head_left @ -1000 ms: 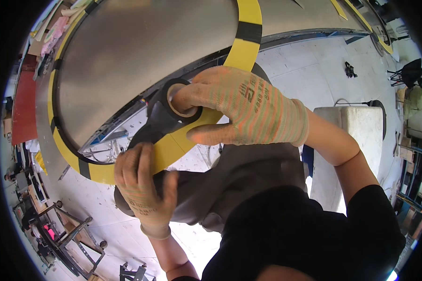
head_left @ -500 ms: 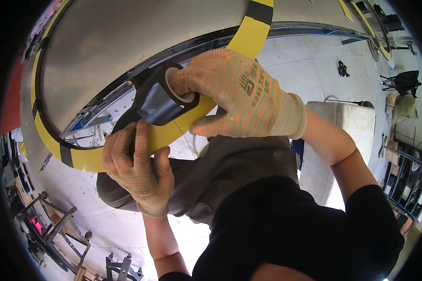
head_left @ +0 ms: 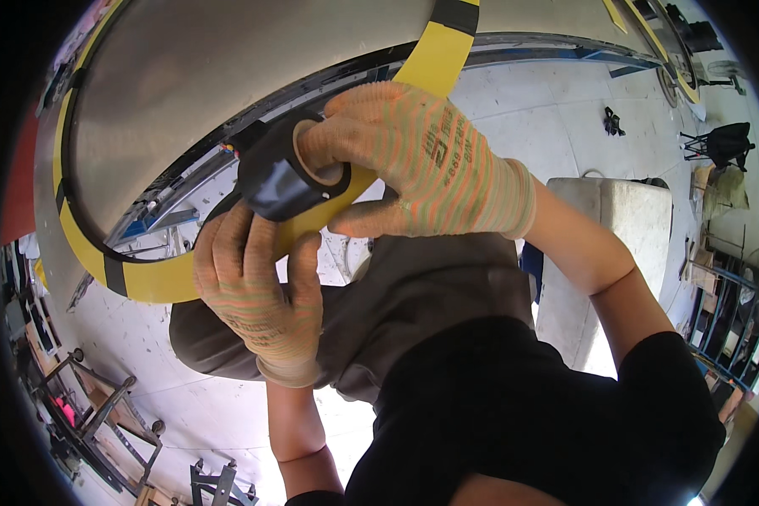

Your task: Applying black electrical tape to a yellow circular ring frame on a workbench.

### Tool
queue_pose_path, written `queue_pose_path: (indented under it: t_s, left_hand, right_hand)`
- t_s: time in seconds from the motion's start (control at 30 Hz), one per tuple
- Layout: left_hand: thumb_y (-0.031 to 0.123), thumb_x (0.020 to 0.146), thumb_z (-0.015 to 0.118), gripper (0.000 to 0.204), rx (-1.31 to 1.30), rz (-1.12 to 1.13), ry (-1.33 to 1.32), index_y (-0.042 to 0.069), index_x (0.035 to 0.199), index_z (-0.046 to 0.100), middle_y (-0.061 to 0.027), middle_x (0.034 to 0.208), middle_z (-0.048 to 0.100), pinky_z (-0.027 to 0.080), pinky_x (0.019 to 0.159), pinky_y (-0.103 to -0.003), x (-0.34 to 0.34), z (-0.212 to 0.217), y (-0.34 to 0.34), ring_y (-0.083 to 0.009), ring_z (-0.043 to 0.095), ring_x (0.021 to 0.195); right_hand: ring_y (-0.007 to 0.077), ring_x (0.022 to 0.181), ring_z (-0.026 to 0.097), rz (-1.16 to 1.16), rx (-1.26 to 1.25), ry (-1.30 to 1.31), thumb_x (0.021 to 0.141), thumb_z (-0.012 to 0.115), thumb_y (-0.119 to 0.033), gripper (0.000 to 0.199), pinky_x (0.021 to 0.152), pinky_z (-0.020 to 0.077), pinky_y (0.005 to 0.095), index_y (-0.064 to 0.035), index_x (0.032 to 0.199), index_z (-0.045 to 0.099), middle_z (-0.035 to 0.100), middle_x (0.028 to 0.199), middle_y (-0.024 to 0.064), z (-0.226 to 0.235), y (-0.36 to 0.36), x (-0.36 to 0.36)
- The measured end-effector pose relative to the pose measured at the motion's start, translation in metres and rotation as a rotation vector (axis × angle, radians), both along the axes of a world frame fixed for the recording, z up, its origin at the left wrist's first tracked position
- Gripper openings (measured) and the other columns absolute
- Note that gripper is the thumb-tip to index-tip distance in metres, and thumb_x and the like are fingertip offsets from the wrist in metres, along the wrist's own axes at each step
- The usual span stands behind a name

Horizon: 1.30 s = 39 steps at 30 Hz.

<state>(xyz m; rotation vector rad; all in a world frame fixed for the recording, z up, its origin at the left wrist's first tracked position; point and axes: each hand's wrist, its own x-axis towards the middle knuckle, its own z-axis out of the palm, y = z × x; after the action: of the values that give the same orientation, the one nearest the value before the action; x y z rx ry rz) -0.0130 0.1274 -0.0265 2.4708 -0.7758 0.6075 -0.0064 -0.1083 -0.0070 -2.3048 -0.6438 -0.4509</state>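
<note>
Seemingly partway, holding the tape (head_left: 278,181) in the right hand (head_left: 434,160) and resting the left hand (head_left: 261,287), loosely spread, at the ring (head_left: 152,283), with bands (head_left: 115,276) already on but yellow (head_left: 308,222) bare nearby

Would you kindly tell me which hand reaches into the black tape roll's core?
The right hand; the left hand is outside, below the tape roll in view.

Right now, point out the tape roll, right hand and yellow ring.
Tape roll (head_left: 282,180), head view: black outer side.
Right hand (head_left: 434,167), head view: gloved back.
Yellow ring (head_left: 158,284), head view: lower-left stretch.
</note>
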Motion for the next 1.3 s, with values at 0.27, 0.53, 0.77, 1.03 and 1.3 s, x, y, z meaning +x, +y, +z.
queue_pose_path:
  t_s: [0.27, 0.53, 0.77, 1.03, 1.3]
  left_hand:
    - [0.048, 0.089, 0.076, 0.078, -0.589, -0.171, 0.125, 0.003, 0.145, 0.048, -0.0160, 0.143, 0.053, 0.040, 0.112, -0.049, 0.001, 0.027, -0.022, -0.0333, 0.052, 0.132]
    - [0.033, 0.075, 0.085, 0.047, -0.679, -0.287, 0.207, 0.007, 0.113, 0.072, -0.0108, 0.120, 0.065, 0.049, 0.096, -0.041, -0.007, 0.059, -0.012, -0.0255, 0.061, 0.108]
    - [0.025, 0.080, 0.083, 0.021, -0.272, -0.216, 0.128, 0.023, 0.096, 0.070, 0.0036, 0.101, 0.062, 0.050, 0.089, -0.039, -0.060, 0.065, -0.006, -0.0183, 0.060, 0.094]
    - [0.022, 0.075, 0.089, 0.031, -0.699, -0.272, 0.479, 0.018, 0.094, 0.064, -0.0027, 0.100, 0.060, 0.049, 0.086, -0.037, -0.054, 0.042, -0.017, -0.0208, 0.057, 0.096]
    - [0.014, 0.073, 0.091, 0.029, -0.719, -0.243, 0.537, 0.007, 0.085, 0.066, -0.0089, 0.090, 0.066, 0.053, 0.070, -0.032, -0.042, 0.057, -0.012, -0.0200, 0.063, 0.081]
  right_hand:
    - [0.0348, 0.100, 0.062, 0.071, 0.085, -0.030, 0.072, 0.086, -0.033, 0.049, 0.088, 0.0499, 0.0443, -0.0086, 0.110, 0.065, 0.065, 0.102, 0.0077, 0.010, -0.002, 0.003]
    - [0.0334, 0.097, 0.061, 0.055, 0.095, 0.008, 0.075, 0.083, -0.036, 0.035, 0.084, 0.0488, 0.0446, -0.0108, 0.096, 0.069, 0.066, 0.107, 0.0117, 0.042, 0.003, -0.044]
    - [0.0295, 0.084, 0.060, -0.001, 0.213, -0.010, 0.078, 0.080, -0.040, 0.038, 0.075, 0.0474, 0.0424, -0.0152, 0.104, 0.069, 0.061, 0.092, 0.0065, 0.023, 0.008, -0.089]
    - [0.0269, 0.082, 0.059, -0.043, 0.337, 0.168, 0.083, 0.077, -0.039, 0.033, 0.075, 0.0467, 0.0422, -0.0139, 0.103, 0.069, 0.060, 0.092, 0.0055, 0.001, 0.024, -0.111]
    - [0.0201, 0.069, 0.060, 0.114, 0.021, 0.095, 0.088, 0.069, -0.049, 0.030, 0.062, 0.0458, 0.0391, -0.0218, 0.100, 0.064, 0.062, 0.088, 0.0008, 0.006, 0.017, -0.083]
